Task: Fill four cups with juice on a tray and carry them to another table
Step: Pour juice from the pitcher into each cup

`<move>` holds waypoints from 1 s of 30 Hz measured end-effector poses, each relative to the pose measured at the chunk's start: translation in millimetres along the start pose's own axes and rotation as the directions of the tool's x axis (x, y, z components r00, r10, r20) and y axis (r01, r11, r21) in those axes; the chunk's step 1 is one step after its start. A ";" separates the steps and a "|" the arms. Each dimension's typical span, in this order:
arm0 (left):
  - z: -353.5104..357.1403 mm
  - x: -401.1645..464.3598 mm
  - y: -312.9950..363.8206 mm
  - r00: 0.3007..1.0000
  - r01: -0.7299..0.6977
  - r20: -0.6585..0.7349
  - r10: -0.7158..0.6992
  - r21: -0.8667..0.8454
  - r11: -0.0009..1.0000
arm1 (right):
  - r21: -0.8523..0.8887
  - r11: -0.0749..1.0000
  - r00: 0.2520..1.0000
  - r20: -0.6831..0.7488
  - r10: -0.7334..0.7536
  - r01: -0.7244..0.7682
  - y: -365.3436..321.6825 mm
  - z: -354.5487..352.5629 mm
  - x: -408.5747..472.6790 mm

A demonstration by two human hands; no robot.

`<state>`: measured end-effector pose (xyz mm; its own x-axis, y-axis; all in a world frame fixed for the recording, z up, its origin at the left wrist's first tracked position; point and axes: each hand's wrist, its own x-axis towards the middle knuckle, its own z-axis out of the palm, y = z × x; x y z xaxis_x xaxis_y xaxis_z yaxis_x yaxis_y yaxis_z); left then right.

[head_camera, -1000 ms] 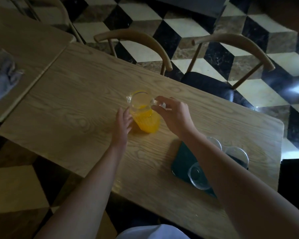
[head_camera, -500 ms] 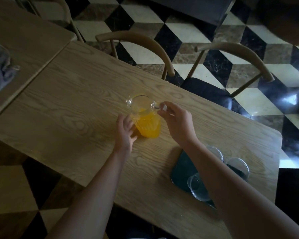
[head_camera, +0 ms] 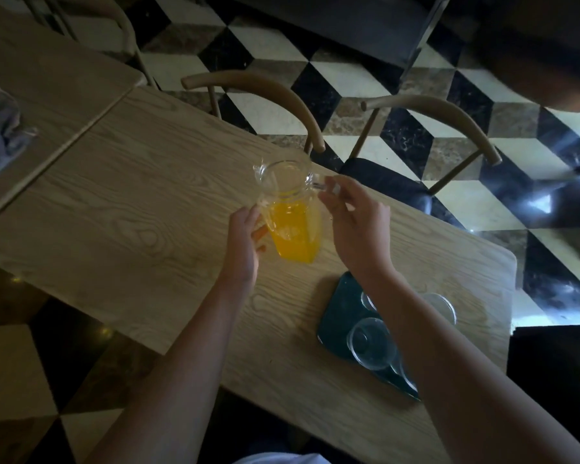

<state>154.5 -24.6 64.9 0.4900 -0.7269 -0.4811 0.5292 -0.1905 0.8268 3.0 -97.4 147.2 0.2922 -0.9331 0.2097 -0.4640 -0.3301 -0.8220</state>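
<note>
Right grip: right hand (head_camera: 355, 226), thumb and fingers pinching the clear handle (head_camera: 318, 185) at the pitcher's rim.
Left grip: left hand (head_camera: 245, 242), fingers curled against the pitcher's lower wall, steadying it.
Pitcher (head_camera: 290, 212): between the two hands, long axis near upright, about half full of orange juice, spout turned away from the handle, toward the left.
Cups (head_camera: 370, 343): clear and empty, on the dark tray (head_camera: 340, 303), near the right forearm, which covers some of them.
Bearing: tray lies right of and nearer than the pitcher on the bench (head_camera: 131, 202); the right hand is the nearer one.
Judgement: pouring probably calls for carrying the pitcher rightward first.
</note>
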 end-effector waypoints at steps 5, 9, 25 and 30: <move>53.0 -54.5 16.2 0.994 -0.109 -0.010 0.110 0.058 0.992 | -0.037 0.991 0.984 -0.126 -0.130 0.126 -28.6 -74.8 -21.4; 86.7 -92.4 11.4 0.988 -0.147 0.047 0.144 0.066 0.987 | -0.089 0.989 0.976 -0.177 -0.131 0.116 -37.7 -120.3 -38.0; 193.1 -252.8 -98.9 0.933 0.039 0.358 -0.035 -0.006 0.999 | -0.081 0.992 0.919 -0.375 -0.123 0.100 6.2 -279.6 -167.7; 196.8 -281.8 -149.6 0.914 0.187 0.371 -0.163 -0.027 0.982 | -0.121 0.991 0.944 -0.316 -0.097 0.061 39.4 -295.7 -204.9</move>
<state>-199.1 78.9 134.1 0.1046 -0.8782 -0.4667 0.6301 -0.3046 0.7143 -322.4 38.6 228.4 0.0562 -0.8938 0.4448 -0.5434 -0.4011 -0.7375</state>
